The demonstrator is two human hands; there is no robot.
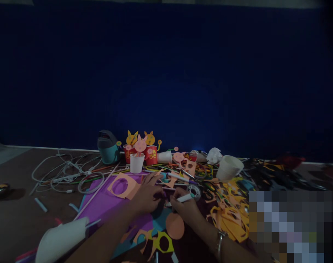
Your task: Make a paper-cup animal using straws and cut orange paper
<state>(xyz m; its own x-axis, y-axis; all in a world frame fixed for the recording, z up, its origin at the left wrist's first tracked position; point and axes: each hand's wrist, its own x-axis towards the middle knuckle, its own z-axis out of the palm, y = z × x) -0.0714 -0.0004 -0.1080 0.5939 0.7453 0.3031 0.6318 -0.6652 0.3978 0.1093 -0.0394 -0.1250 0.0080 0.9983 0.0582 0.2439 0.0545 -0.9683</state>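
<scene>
White marker (180,198) gripped in the right hand (184,209), just beside the left hand (146,195), which lies spread as if steadying dark paper (159,204) beneath. Roll of tape (194,192) sits within reach at far right; orange paper circle (175,225) lies near; purple card (106,208) left; paper-cup animal crafts (151,155) stand beyond.

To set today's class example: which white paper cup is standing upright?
The white paper cup holding the pink paper rabbit; another white cup and a larger one lie on their sides.
</scene>
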